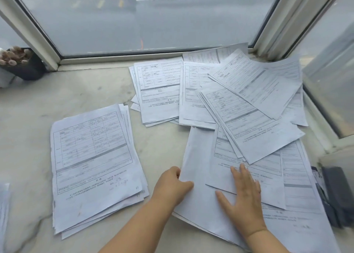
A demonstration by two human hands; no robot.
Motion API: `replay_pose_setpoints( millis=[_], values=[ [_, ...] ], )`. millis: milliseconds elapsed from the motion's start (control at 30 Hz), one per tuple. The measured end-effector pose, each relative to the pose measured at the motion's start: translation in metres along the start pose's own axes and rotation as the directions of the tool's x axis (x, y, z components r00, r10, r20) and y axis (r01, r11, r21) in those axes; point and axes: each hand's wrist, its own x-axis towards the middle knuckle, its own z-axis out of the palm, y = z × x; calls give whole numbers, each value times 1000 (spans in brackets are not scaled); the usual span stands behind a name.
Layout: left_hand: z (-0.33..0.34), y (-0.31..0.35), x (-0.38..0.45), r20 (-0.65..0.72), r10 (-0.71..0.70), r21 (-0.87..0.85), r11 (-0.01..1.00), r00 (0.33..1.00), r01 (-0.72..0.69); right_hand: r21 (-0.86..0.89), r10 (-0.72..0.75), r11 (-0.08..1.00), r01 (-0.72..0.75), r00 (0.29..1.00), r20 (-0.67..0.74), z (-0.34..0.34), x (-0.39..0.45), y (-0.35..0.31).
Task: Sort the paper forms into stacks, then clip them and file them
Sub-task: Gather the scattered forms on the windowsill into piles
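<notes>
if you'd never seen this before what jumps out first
The loose heap of paper forms fanned at all angles across the right of the marble sill, up to the window frame. At its near edge the left hand grips the side of a blank sheet while the right hand lies flat on it. To the left lies a squarer stack of forms, apart from the heap.

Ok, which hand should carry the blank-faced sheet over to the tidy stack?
Probably left. The left hand already pinches the blank-faced sheet at its edge, nearest the tidy stack. The right hand lies flat, pinning the messy pile.
</notes>
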Motion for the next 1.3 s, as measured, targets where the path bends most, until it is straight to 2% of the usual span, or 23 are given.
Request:
replay_pose_setpoints(
  millis=[100, 167, 267, 333, 433, 500, 567, 700, 867, 933, 1000, 1067, 1133, 1233, 1300],
  values=[
    [5, -2, -6, 25, 38, -9, 999, 999, -38, -32, -123, 992, 125, 991, 51, -1, -7, -7],
    [-5, -7, -12, 28, 102, 47, 994, 994, -103, -53, -190, 980, 193, 980, 61, -1, -8, -14],
    [-50, -14, -25, -5, 170, 149, 975, 985, -168, -29, -168, 985, 168, 986, 23, -3, 0, -25],
    [-92, -29, -36, -63, 148, 58, 988, 987, -144, -21, -159, 987, 159, 987, -1, -3, 6, -32],
    [-152, -64, -52, -229, 67, -188, 976, 971, -112, -33, -194, 980, 194, 981, -6, 2, 12, -45],
    [-178, -92, -51, -344, -2, -343, 931, 939, -124, -34, -194, 980, 194, 981, 4, 6, 14, -50],
    [-191, -117, -45, -448, -46, -395, 906, 893, -152, -44, -187, 981, 187, 982, 20, 10, 16, -54],
    [-196, -152, -27, -563, -85, -303, 946, 822, -110, -103, -193, 974, 202, 977, 86, 16, 22, -60],
    [-188, -167, -15, -572, -165, -108, 986, 803, 125, -93, -198, 974, 208, 974, 107, 20, 31, -71],
    [-183, -163, -17, -624, -93, 95, 976, 775, 193, -80, -222, 971, 225, 974, 48, 16, 40, -78],
    [-178, -147, -18, -661, 87, 215, 974, 745, 77, -63, -251, 967, 248, 967, -44, 11, 54, -87],
    [-171, -118, -13, -621, 180, 102, 984, 763, -149, -49, -227, 973, 224, 972, -63, 5, 75, -95],
    [-165, -82, 0, -507, 159, -160, 948, 847, -274, -67, -175, 983, 172, 984, -34, -4, 100, -103],
    [-157, -30, 35, -289, 108, -538, 804, 951, -254, -169, -94, 979, 114, 988, 119, -10, 141, -104],
    [-151, -4, 64, -226, 66, -650, 733, 972, -201, -222, -47, 970, 98, 974, 223, -9, 161, -100]
  ],
)
